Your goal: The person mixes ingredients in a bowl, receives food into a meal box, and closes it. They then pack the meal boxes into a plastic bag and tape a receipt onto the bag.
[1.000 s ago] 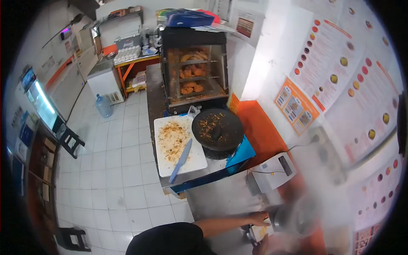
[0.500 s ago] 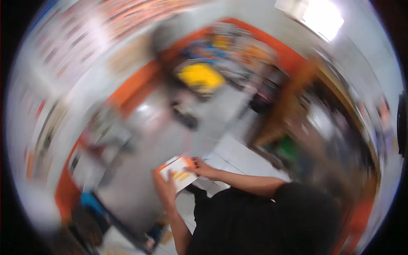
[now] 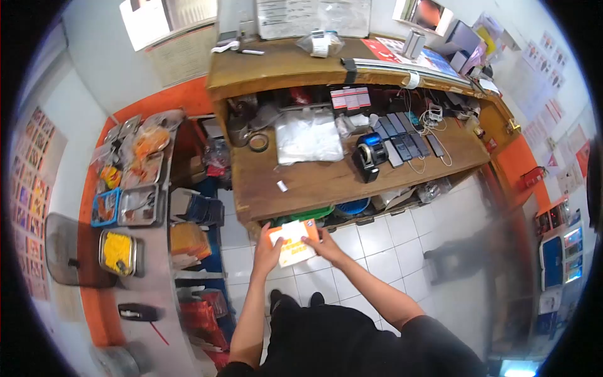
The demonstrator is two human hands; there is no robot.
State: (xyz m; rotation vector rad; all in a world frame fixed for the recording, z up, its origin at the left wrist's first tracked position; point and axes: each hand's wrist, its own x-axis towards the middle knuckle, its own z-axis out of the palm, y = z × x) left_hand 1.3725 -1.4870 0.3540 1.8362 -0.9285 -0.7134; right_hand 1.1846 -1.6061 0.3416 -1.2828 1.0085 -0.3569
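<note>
An orange and white packet with yellow lettering [image 3: 295, 248] is held up between my two hands, over the tiled floor at the front edge of the wooden desk. My left hand [image 3: 268, 250] grips its left side, thumb on the front face. On the right side, my right hand [image 3: 324, 244] pinches the packet the same way. A white piece lies against the packet's upper part; whether it is separate cannot be made out. Just beyond, the wooden desk [image 3: 251, 188] bears a black tape dispenser [image 3: 369, 157], a stack of clear plastic bags [image 3: 309, 137] and several phones.
A counter on the left [image 3: 151, 248] holds a tray of yellow food [image 3: 118, 252], a blue basket [image 3: 105, 207], a metal tray [image 3: 139, 205] and a black stapler-like object [image 3: 139, 312]. Green and blue containers sit under the desk. A fire extinguisher [image 3: 532, 178] hangs at the right.
The view has swung from the food display and chopping board, past the counter, to the wooden desk. Both hands still hold the packet, now in front of the desk.
</note>
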